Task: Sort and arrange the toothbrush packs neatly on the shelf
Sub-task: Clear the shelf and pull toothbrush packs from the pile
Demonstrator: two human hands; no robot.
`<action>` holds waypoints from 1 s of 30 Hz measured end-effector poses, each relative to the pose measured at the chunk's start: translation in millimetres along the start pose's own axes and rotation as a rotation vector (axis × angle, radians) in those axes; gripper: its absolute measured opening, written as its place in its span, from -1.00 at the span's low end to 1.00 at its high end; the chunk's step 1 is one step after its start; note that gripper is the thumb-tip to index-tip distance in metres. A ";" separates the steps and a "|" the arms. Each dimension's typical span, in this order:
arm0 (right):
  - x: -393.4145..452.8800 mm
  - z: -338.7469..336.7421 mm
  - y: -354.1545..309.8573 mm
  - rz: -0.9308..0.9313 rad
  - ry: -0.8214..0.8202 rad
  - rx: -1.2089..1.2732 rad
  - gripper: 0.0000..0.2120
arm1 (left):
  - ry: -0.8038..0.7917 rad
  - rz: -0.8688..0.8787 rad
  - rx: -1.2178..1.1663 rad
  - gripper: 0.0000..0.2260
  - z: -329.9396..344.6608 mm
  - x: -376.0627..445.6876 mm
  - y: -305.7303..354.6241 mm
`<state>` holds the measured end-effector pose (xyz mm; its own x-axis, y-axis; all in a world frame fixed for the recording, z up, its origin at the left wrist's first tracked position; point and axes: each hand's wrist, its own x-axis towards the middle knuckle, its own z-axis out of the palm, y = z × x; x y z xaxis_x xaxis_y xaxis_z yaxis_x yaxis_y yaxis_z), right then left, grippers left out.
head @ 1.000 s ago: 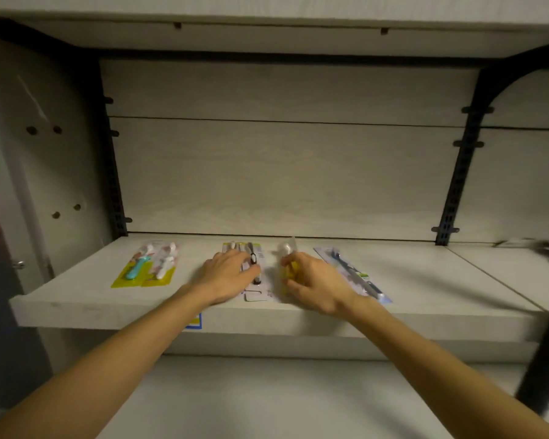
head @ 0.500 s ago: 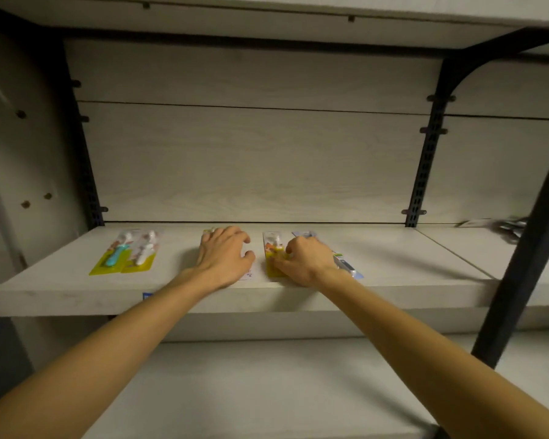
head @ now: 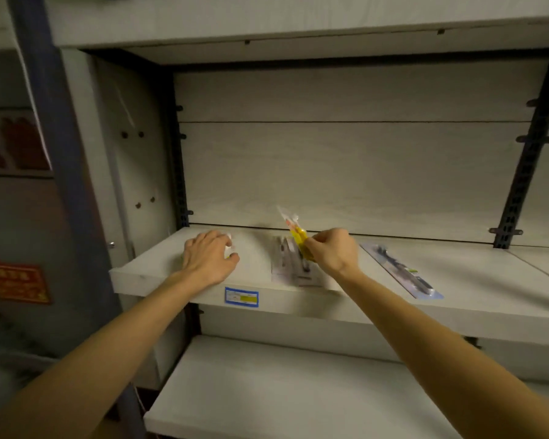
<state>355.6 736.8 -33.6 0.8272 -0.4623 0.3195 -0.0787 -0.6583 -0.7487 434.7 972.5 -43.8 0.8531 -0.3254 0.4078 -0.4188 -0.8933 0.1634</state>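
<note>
Spanning the frame, a pale wood-grain shelf [head: 377, 299], flat board with a squared front lip, carrying the packs; dark slotted metal uprights standing at the back corners. Lying flat near the right, apart from both hands, a long narrow blue-backed pack [head: 401, 271] with a dark brush under clear blister. Lying flat between the hands, a grey-white card pack [head: 290, 264], print too blurred for reading, its right edge partly hidden by the right hand. Resting palm-down over the far-left pack, the left hand [head: 208, 259], fingers loosely curved over it; only a sliver of white and yellow showing beside the fingers, so hard telling whether gripping or merely pressing. Raised just above the shelf, the right hand [head: 330, 253], grip narrow, fingertips pinching the lower end of a yellow pack [head: 295, 231]. Tilting up and back from that grip, the yellow pack, thin and stiff, its clear upper end smeared by motion. Sticking to the shelf lip below, a small blue-edged price label [head: 241, 297].
</note>
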 end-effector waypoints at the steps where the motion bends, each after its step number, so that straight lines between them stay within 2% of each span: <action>1: -2.4 12.2 -11.4 -0.020 -0.027 -0.023 -0.61 | -0.023 -0.026 0.009 -0.65 -2.3 -2.1 -8.0; 5: -12.2 63.6 -48.6 -0.097 -0.090 -0.202 -0.72 | -0.138 -0.076 0.082 -0.64 -3.0 -11.7 -33.5; 9: -18.8 103.2 -65.5 -0.215 -0.138 -0.457 -0.82 | -0.140 -0.082 0.062 -0.63 2.8 -18.7 -48.2; 13: -22.2 104.9 -71.3 -0.221 -0.167 -0.423 -0.66 | -0.101 -0.071 0.030 -0.65 2.6 -19.4 -45.4; 18: -25.2 81.6 -57.3 -0.302 -0.226 -0.377 -0.57 | -0.021 -0.095 -0.028 -0.64 -1.1 -22.0 -29.8; 22: -30.7 44.9 -27.1 -0.415 -0.211 -0.470 -0.46 | 0.028 -0.030 -0.056 -0.66 -6.7 -26.5 -2.9; 25: -39.2 5.7 0.2 -0.475 -0.166 -0.540 -0.38 | 0.044 0.014 -0.056 -0.62 -11.3 -30.3 33.4; 30: -60.3 -82.2 45.9 -0.476 -0.079 -0.614 -0.40 | 0.095 0.159 -0.047 -0.61 -13.9 -49.8 123.8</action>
<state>256.4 685.6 -39.5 0.8844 -0.0195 0.4663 0.0196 -0.9967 -0.0788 336.1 882.4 -31.4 0.7424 -0.4288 0.5148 -0.5622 -0.8166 0.1306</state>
